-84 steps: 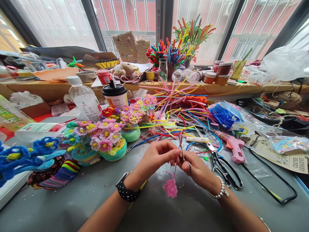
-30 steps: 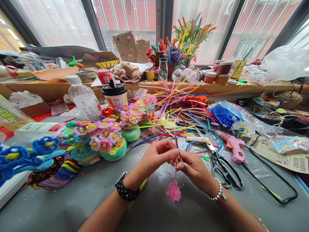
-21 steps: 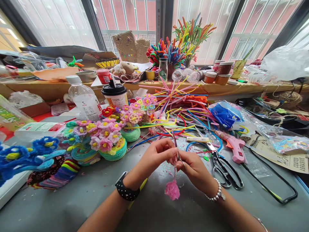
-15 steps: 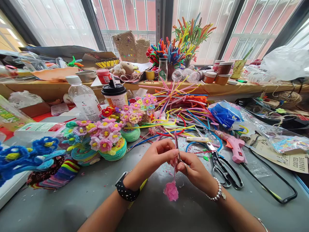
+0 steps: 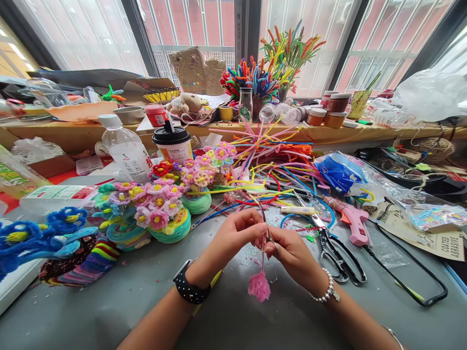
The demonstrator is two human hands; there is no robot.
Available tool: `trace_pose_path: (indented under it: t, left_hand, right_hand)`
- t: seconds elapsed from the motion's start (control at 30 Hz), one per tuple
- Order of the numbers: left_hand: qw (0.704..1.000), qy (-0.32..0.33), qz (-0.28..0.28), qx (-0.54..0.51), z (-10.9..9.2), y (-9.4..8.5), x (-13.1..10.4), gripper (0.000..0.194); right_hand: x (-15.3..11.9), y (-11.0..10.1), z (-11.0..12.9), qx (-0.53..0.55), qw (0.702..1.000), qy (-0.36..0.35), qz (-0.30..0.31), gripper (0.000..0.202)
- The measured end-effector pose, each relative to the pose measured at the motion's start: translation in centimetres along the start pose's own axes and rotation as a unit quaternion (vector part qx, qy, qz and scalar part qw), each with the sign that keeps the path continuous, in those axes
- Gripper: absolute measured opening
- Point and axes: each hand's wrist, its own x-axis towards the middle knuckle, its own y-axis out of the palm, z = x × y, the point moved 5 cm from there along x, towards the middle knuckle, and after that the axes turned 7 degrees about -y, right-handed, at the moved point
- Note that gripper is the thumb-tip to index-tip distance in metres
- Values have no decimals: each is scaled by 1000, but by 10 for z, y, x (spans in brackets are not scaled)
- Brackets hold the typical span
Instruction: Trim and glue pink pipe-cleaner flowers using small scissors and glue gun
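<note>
A fluffy pink flower (image 5: 259,286) hangs head-down on a thin stem over the grey table, below both hands. My left hand (image 5: 246,232) pinches the stem between thumb and fingers. Small scissors (image 5: 261,212) are in my right hand (image 5: 285,248), its fingers in the handle loops and the blades pointing up and away beside the stem. The fingertips of both hands are close together, so the exact spot where blades and stem meet is hard to make out. Glitter and tiny pink bits lie on the table beneath.
Flower pots (image 5: 170,226) stand at left, near a water bottle (image 5: 126,150) and a lidded cup (image 5: 173,143). Pipe cleaners (image 5: 262,150) are heaped behind the hands. Large black-handled scissors (image 5: 339,257) and a pink glue gun (image 5: 355,223) with its cord lie at right.
The flower has turned slightly on its stem. My right hand and the small scissors have shifted a little to the left, while my left hand is almost where it was.
</note>
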Motion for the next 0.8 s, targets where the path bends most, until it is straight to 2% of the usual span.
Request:
trace_pose_path:
  t: [0.17,0.43,0.57,0.8]
  left_hand:
    - [1000,-15,12,-5,1,2,0,20]
    - [1000,-11,-1,7,1,1,1,19]
    - [1000,-12,-9,9,1,1,1,19]
    - [999,-25,31,16,3,4,1,18]
  right_hand:
    - [0,0,5,21,999,-32,18,51]
    - [1,-1,-2,-33,999,1,-14,55]
    - [1,-1,-1,-27,1000,3,-14,55]
    - [0,-1,1,-11,1000,4,-3,58]
